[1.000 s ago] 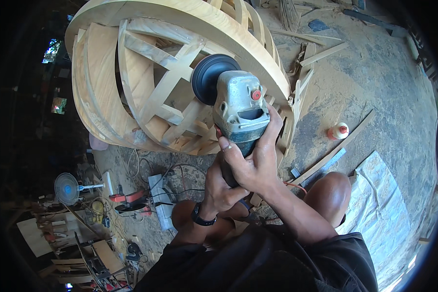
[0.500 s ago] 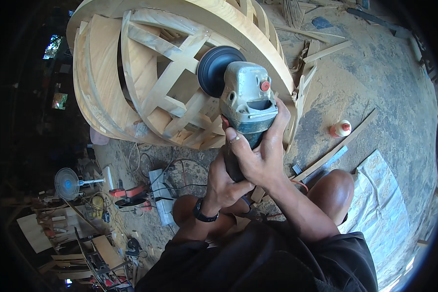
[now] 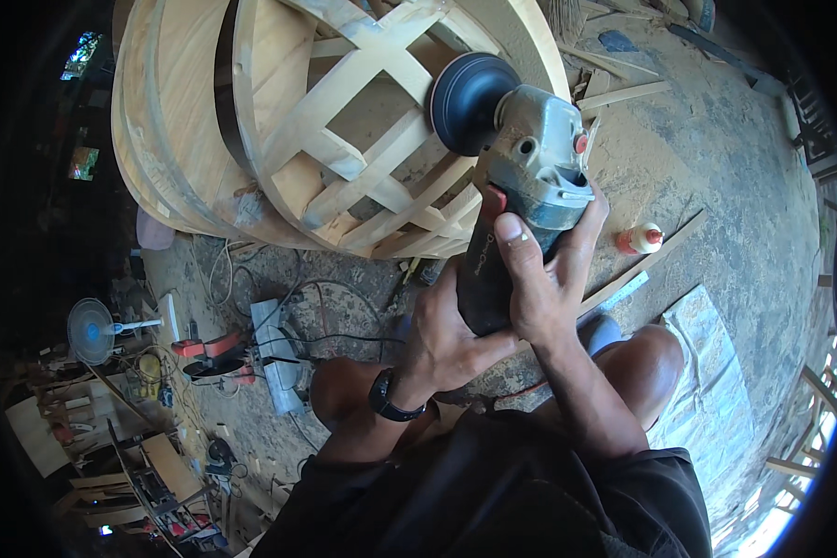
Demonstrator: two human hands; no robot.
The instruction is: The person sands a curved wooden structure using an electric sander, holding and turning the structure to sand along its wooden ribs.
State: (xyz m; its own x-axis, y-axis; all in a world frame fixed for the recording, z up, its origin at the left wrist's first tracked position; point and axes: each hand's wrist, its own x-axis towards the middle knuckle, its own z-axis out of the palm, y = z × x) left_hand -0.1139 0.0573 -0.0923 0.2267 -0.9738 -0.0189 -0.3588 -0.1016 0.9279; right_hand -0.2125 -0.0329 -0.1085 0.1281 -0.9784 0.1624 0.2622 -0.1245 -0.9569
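Both my hands are wrapped round an angle grinder (image 3: 541, 158) with a grey metal head and a dark body. My left hand (image 3: 451, 339), below a black wristwatch, grips the rear of the body. Nearer the head, my right hand (image 3: 553, 288) holds it with the thumb laid along the top. A round black disc pad (image 3: 474, 102) sits on the tool's front, tilted toward a curved wooden lattice frame (image 3: 367, 93). The pad overlaps the lattice's right part in view; whether it touches the wood I cannot tell.
A red-and-white bottle (image 3: 640, 239) stands on the dusty floor at right, near a long wooden strip (image 3: 684, 237) and a pale sheet (image 3: 702, 372). Cables, a red-and-black power tool (image 3: 214, 353) and a fan (image 3: 91, 331) are at left. Wood scraps (image 3: 623, 95) lie at the far right.
The grinder and both hands have shifted right in view, and the tool's head now leans more to the right. The wooden frame appears higher and further left, as the view has shifted.
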